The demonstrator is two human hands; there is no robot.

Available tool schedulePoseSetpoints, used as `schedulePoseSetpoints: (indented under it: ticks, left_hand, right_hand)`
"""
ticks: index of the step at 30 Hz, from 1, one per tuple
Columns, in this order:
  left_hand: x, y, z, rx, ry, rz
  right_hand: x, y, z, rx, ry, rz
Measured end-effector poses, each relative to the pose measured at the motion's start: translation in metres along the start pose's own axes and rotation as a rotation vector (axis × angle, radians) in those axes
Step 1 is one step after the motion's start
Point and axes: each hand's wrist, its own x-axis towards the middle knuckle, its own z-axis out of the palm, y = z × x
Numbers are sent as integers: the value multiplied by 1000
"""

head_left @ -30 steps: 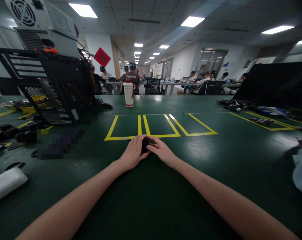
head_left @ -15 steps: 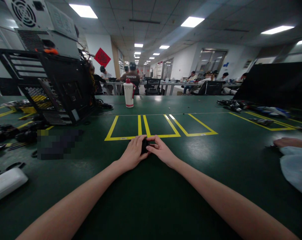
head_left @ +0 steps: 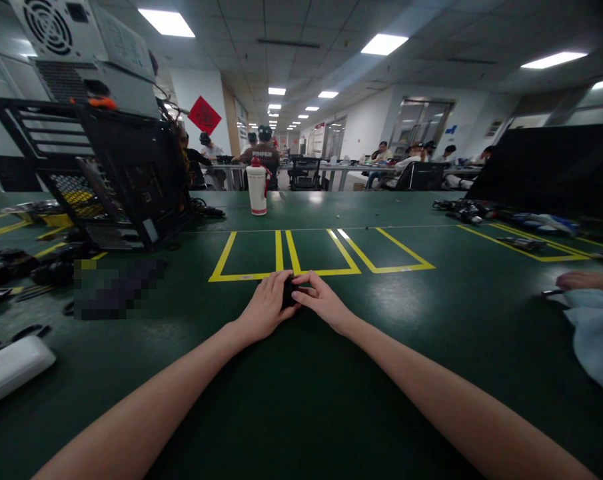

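A small black object (head_left: 288, 293) sits between my hands on the green table (head_left: 301, 400), just in front of the yellow tape outlines (head_left: 326, 272). Its kind cannot be made out, since my fingers cover most of it. My left hand (head_left: 266, 303) is wrapped round its left side and back. From the right, my right hand (head_left: 324, 301) grips its edge with thumb and fingertips. The tips of both hands are close together around it.
A black computer case (head_left: 126, 173) with power supplies (head_left: 91, 60) on top stands at left. A white cup with a red lid (head_left: 257, 190) stands beyond the tape. Cables (head_left: 56, 263) and a white object (head_left: 16, 370) lie left. At right are a co-worker's hand (head_left: 586, 281) and sleeve.
My hands and the black object stay in the same place. The co-worker's hand and sleeve at the right edge have shifted slightly to the right.
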Motion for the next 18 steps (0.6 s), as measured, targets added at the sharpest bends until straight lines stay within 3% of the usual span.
schedulePoseSetpoints:
  ticks: [18]
  left_hand:
    - [-1,-1,1,-3,10,-1]
  right_hand:
    - [0,2,-1,0,1,-5]
